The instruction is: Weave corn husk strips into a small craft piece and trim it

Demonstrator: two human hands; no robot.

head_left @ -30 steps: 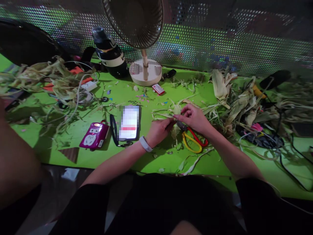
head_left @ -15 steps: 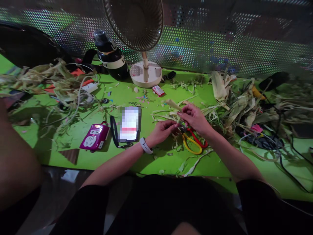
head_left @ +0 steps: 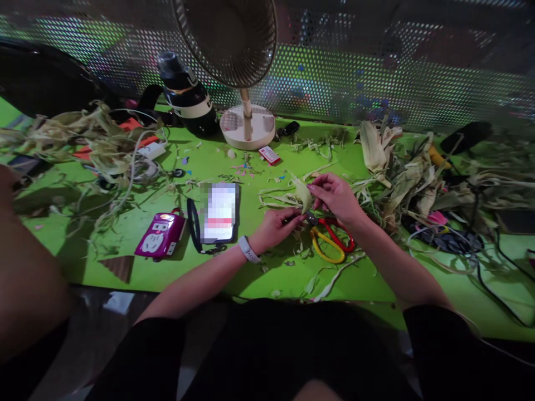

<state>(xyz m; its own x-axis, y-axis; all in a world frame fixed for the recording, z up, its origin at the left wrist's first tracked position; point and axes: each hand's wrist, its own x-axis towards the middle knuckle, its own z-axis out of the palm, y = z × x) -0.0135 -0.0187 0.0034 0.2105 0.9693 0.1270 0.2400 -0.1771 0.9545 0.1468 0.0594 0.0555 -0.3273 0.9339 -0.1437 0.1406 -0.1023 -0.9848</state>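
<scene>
A pale green corn husk (head_left: 301, 194) stands upright between my two hands, its upper part spread and curved. Thumb and fingers of my left hand (head_left: 276, 227) pinch its lower end. At the husk's right edge, my right hand (head_left: 336, 196) is closed, with its fingertips against the strip. Scissors (head_left: 328, 246) with one yellow and one red handle lie on the green table (head_left: 251, 278) just below my hands, their blades partly hidden. Thin husk strips (head_left: 278, 197) are scattered behind my left hand.
A phone (head_left: 220, 213) and a purple power socket (head_left: 161, 235) lie to the left. A fan (head_left: 247, 125), a black bottle (head_left: 190, 100) and a red-white box (head_left: 269, 155) stand behind. Husk heaps (head_left: 418, 178) cover the right side. Another person's limb (head_left: 31, 267) is at far left.
The husk was a narrow, rolled-looking piece tilted left; now it is opened out wider. My right hand has shifted slightly up, while the left stays almost in place.
</scene>
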